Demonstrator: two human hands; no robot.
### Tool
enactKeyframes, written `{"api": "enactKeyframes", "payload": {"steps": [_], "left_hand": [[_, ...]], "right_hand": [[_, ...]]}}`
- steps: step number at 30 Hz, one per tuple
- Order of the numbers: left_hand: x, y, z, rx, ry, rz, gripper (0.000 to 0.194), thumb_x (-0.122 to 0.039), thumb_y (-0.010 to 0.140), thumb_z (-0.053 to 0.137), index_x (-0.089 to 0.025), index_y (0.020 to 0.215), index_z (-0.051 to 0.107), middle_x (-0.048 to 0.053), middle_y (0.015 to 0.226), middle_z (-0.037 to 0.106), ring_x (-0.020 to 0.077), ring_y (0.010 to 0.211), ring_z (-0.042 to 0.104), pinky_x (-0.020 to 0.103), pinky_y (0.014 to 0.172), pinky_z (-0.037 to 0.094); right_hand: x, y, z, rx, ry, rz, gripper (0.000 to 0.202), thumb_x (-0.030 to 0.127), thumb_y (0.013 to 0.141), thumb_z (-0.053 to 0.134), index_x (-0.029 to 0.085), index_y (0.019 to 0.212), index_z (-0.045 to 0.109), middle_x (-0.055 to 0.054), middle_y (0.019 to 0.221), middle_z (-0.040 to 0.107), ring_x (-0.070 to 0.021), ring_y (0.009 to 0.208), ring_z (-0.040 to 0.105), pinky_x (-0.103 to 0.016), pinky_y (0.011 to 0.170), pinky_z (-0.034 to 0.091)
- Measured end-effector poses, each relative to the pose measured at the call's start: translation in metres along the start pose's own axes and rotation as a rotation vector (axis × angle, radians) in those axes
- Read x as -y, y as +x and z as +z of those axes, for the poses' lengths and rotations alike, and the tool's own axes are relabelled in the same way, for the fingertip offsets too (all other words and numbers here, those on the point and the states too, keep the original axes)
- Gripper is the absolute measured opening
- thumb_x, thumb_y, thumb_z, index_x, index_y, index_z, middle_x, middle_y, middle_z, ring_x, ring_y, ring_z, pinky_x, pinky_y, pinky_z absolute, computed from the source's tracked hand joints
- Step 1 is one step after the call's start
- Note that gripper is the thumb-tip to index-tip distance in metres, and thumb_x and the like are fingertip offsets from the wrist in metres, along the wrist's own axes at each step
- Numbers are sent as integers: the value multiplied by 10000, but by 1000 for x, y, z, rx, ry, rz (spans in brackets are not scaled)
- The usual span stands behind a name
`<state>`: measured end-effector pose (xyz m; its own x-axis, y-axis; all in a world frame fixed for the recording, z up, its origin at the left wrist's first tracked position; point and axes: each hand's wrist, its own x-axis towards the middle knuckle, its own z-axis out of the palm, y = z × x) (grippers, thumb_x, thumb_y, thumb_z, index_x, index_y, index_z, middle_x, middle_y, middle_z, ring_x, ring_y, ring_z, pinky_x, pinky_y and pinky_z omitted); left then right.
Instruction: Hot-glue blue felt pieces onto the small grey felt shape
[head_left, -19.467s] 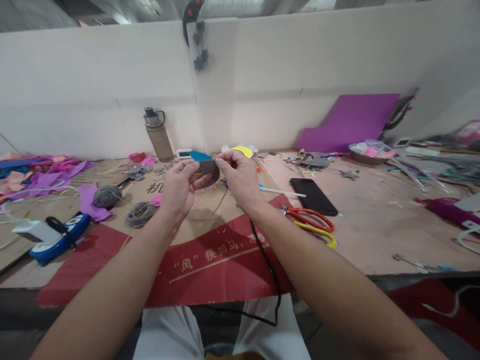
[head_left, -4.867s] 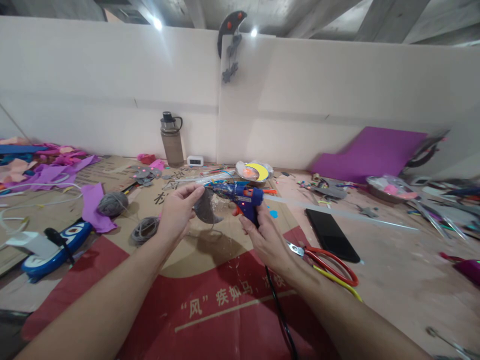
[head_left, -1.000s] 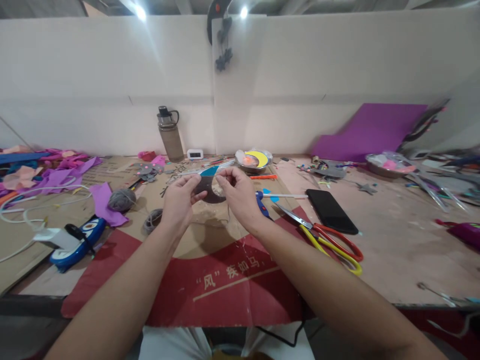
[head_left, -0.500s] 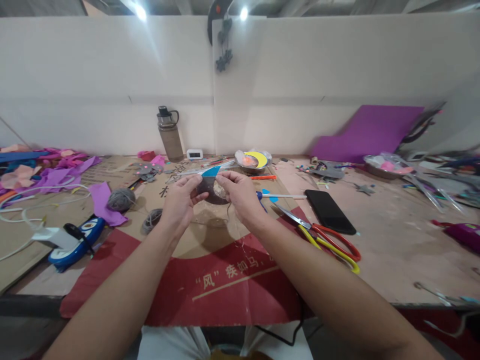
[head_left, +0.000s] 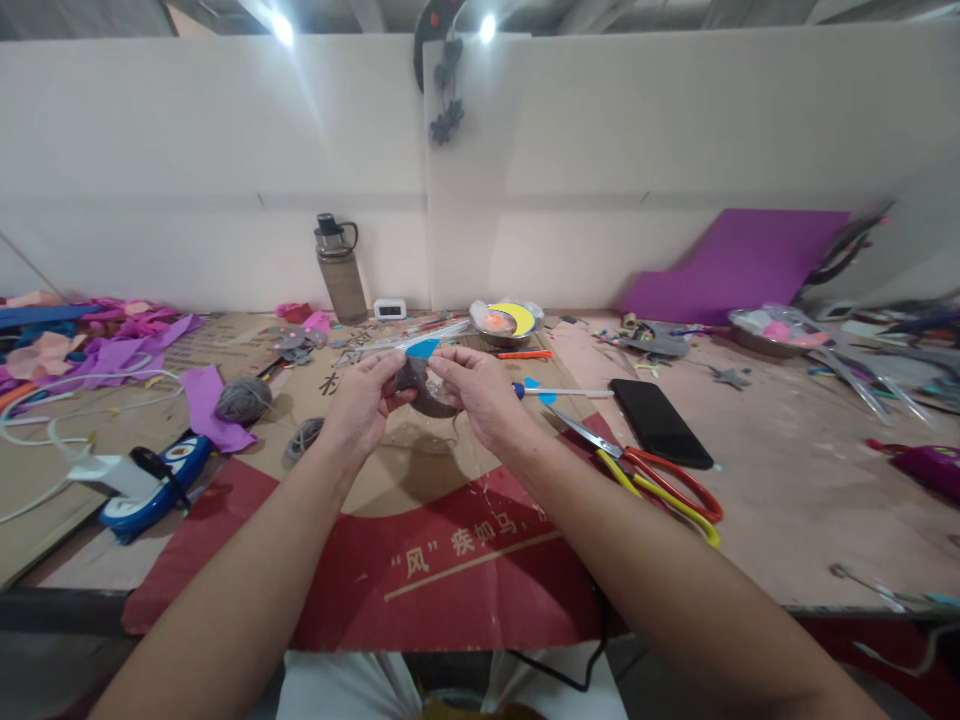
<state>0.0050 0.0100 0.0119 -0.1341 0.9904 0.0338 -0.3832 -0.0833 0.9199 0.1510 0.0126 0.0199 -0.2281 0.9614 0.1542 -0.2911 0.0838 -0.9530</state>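
In the head view my left hand [head_left: 366, 398] pinches the left side of a dark grey crescent-shaped piece [head_left: 431, 404], which looks like felt. A bright blue piece [head_left: 423, 348] shows at its top, between the fingertips of both hands. My right hand [head_left: 478, 392] closes on the right end of the same piece, fingers pressed together. Both hands hold it just above the cardboard [head_left: 420, 478]. A thin strand hangs near my right fingers. How the blue and grey parts join is hidden by the fingers.
Scissors [head_left: 637, 465] and a black phone [head_left: 660, 422] lie to the right, by a glue-like stick or screwdriver shaft [head_left: 570, 392]. At left are grey yarn [head_left: 244, 400] and a blue power strip [head_left: 157, 497]. A bottle [head_left: 342, 275] and a bowl [head_left: 510, 338] stand behind.
The grey piece has turned and bent slightly between my fingers, so its crescent opening shows more and the blue part looks smaller. Both hands stay in nearly the same place.
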Motion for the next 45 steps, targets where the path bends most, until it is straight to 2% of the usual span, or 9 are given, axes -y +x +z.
{"api": "enactKeyframes", "payload": {"steps": [5,11,16,19,27,30,33,38,45], "left_hand": [[-1,-4,4,-32,36,67,294,-279,657,795,-189,840,583,-19,706,645,94,540,586,205,504,522],[5,-9,9,-38,226,298,312,-370,681,792,-166,878,661,21,812,666,134,712,634,228,570,554],[8,-12,12,74,295,284,358,-330,693,790,-147,988,699,82,968,714,190,861,674,285,682,589],[8,-13,13,83,334,292,355,-309,689,797,-152,999,727,90,992,728,206,908,676,285,710,588],[12,-13,13,82,327,272,254,-330,731,767,-191,943,777,71,965,753,166,795,676,231,636,560],[14,-10,11,68,261,229,269,-328,711,780,-181,936,780,81,965,755,162,792,679,231,651,557],[16,-8,10,46,242,220,274,-326,705,778,-176,934,780,84,973,753,159,807,673,214,628,550],[17,-10,11,54,254,221,317,-384,729,751,-185,975,767,73,1003,737,177,848,673,222,584,560],[19,-4,8,-5,143,238,241,-380,700,778,-162,781,719,23,766,698,140,695,665,291,719,589]], "right_hand": [[-2,0,-1,-8,-17,5,257,429,690,686,199,722,575,90,528,334,-63,478,201,-254,489,142],[-7,3,-1,-105,-34,-51,232,402,688,688,192,741,605,82,564,405,-61,487,253,-248,491,203],[-12,9,-5,-129,-83,-141,208,376,703,681,179,764,656,46,626,517,-77,549,387,-239,540,319],[-15,10,-8,-117,-123,-173,200,376,723,680,183,774,676,31,649,558,-94,590,451,-245,568,368],[-20,6,-5,-128,-214,-192,173,353,795,634,194,812,700,10,704,642,-118,594,545,-274,586,467],[-19,3,-3,-136,-273,-247,133,280,815,608,200,827,713,-8,795,693,-147,737,630,-309,733,520],[-17,3,-2,-150,-322,-288,119,247,817,610,195,811,718,-21,857,719,-159,840,649,-329,855,501],[-17,4,-4,-163,-340,-298,134,262,829,599,192,820,713,-24,856,721,-165,844,641,-332,872,485],[-25,4,-4,-78,-325,-283,179,278,812,579,191,929,683,-16,853,681,-148,781,594,-293,755,477]]}}
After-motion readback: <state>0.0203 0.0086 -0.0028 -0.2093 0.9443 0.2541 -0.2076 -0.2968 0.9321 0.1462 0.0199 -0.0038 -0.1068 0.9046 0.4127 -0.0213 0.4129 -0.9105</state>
